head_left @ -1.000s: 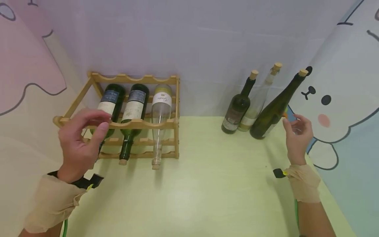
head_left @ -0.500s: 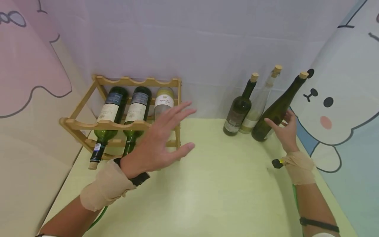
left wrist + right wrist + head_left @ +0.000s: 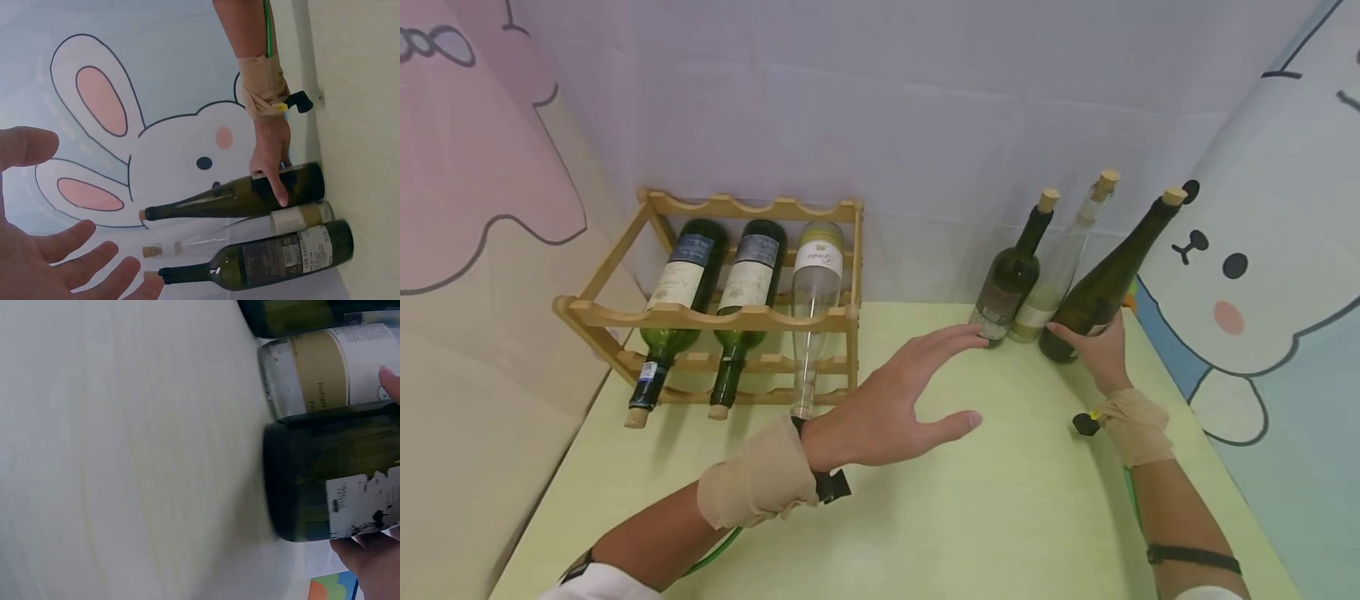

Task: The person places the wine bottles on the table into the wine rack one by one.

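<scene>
My right hand (image 3: pixel 1103 354) grips the lower body of a slim green wine bottle (image 3: pixel 1123 271). In the right wrist view the thumb lies on one side of this bottle (image 3: pixel 312 475) and the fingers curl round the other. Beside it stand a clear corked bottle (image 3: pixel 1060 271) and a dark wine bottle (image 3: pixel 1011 275). My left hand (image 3: pixel 887 417) hovers over the table, fingers extended and thumb spread, with nothing in it. In the left wrist view that hand (image 3: pixel 44 269) appears apart from the bottles; in the head view its fingertips overlap the dark bottle's base.
A wooden wine rack (image 3: pixel 602 315) at the left bears two green bottles, the left one (image 3: pixel 679 283) and the middle one (image 3: pixel 748 279), plus a clear bottle (image 3: pixel 817 292), necks toward me. A pale curtain (image 3: pixel 925 167) hangs behind the yellow-green table (image 3: pixel 985 517).
My left hand has swept right from the rack and its fingers have straightened. My right hand has moved left onto the slim green bottle and gripped it.
</scene>
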### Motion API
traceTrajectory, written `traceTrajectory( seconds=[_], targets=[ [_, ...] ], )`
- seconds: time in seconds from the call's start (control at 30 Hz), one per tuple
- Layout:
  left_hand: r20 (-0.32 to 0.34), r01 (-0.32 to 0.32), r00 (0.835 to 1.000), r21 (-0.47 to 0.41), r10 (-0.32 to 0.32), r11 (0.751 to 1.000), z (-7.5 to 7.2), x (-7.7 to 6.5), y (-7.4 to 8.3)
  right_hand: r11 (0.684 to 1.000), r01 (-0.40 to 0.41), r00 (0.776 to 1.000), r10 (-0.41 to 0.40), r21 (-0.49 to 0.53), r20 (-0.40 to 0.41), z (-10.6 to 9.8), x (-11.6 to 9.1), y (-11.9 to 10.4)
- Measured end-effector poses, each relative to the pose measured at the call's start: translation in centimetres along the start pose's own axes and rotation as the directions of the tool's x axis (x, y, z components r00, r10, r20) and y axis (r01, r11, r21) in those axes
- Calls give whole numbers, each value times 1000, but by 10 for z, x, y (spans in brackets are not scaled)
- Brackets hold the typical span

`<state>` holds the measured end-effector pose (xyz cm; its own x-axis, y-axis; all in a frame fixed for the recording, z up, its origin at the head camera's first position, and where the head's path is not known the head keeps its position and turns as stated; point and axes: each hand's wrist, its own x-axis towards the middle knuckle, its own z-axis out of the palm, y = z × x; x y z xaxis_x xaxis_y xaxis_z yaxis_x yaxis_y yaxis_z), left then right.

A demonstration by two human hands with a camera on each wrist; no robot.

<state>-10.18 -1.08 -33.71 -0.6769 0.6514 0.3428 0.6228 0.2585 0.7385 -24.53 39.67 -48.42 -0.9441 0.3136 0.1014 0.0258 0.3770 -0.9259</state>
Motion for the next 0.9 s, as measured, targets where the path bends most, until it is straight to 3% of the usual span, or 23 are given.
traceTrajectory(
  seconds=[0.17,0.47,0.7,0.9],
  targets=[
    [46,49,998,-25,-47,998,7,-1,-6,1000,13,999,-12,9,-50,3,-4,4],
    [78,173,983,-61,-169,983,10,-9,-22,995,42,998,-45,-86,-37,1,-24,9],
    [86,218,973,-58,-213,974,12,-11,-27,977,155,984,-166,-148,-67,-5,-55,7],
    [85,245,967,-64,-239,967,9,-13,-30,946,254,966,-258,-201,6,-11,-83,1]
  ],
)
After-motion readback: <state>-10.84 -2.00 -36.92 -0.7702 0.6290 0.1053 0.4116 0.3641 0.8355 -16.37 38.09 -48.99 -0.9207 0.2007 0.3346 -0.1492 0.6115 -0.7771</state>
